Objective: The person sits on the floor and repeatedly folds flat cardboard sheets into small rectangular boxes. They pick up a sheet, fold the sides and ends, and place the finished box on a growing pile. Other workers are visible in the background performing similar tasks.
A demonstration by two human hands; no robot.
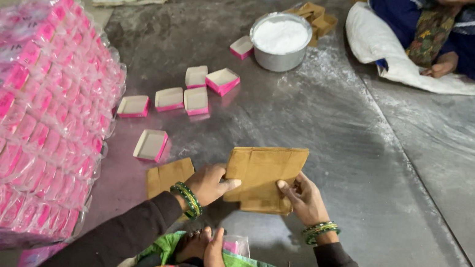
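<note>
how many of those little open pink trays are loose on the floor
7. One beside the bowl. Two below it. Three in a row. One nearest the left hand. The wrapped stack may hide more.

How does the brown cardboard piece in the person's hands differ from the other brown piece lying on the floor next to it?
The held cardboard piece is lifted off the floor, gripped by the left hand and right hand; the floor cardboard piece lies flat and untouched. The held piece looks larger. It shows fold creases, while the floor piece looks plainer. Both are flat, brown and roughly rectangular.
</note>
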